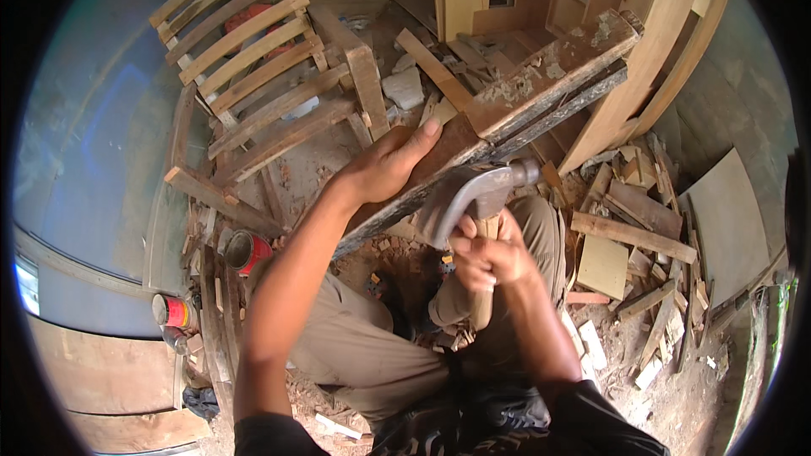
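My right hand is closed round the wooden handle of a claw hammer. Its metal head is raised in front of my knees, just on the near side of a long wooden beam. The beam slants from lower left to upper right, its top worn and flaking and its near side dark and rough. My left hand grips the beam's lower left stretch, thumb along the top and the other fingers mostly hidden. Close to that thumb lies a pale strip of wood; whether the thumb touches it I cannot tell.
A slatted wooden chair stands at the far left. Two paint tins, one dark red and one red and yellow, are beside my left arm. Wood offcuts pile up on the right. Tall planks lean behind the beam.
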Tool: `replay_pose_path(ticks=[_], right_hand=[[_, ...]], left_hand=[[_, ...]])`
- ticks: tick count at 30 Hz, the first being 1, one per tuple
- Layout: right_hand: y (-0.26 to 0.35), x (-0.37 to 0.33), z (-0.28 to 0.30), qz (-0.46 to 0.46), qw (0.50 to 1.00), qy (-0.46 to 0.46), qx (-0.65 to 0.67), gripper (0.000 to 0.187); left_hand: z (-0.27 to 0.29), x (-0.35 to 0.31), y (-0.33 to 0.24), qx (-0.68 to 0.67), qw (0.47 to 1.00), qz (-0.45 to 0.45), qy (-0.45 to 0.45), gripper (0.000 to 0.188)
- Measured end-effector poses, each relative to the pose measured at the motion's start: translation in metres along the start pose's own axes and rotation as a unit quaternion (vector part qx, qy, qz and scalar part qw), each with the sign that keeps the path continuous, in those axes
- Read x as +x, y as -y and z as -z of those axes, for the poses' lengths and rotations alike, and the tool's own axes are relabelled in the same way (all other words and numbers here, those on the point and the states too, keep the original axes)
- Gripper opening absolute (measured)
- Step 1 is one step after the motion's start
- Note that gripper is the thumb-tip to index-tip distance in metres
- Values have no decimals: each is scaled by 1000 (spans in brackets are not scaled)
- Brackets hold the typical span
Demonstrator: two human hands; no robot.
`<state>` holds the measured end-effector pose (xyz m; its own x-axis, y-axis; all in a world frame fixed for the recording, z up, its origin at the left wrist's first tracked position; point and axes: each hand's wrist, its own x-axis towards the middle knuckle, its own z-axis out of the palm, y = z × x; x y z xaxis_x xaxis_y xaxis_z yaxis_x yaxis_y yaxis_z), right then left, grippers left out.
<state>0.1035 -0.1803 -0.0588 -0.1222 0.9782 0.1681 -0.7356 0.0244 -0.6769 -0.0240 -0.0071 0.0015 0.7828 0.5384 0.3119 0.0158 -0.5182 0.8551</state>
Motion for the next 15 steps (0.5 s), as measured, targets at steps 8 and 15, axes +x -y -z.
replay_pose_path(ticks=[8, 15], right_hand=[[19, 13, 24, 35, 989, -141, 9, 16], [71, -3, 61, 166, 951, -244, 89, 16]], left_hand=[[53, 26, -1, -50, 991, 124, 3, 88], [87, 68, 53, -243, 935, 129, 225, 81]])
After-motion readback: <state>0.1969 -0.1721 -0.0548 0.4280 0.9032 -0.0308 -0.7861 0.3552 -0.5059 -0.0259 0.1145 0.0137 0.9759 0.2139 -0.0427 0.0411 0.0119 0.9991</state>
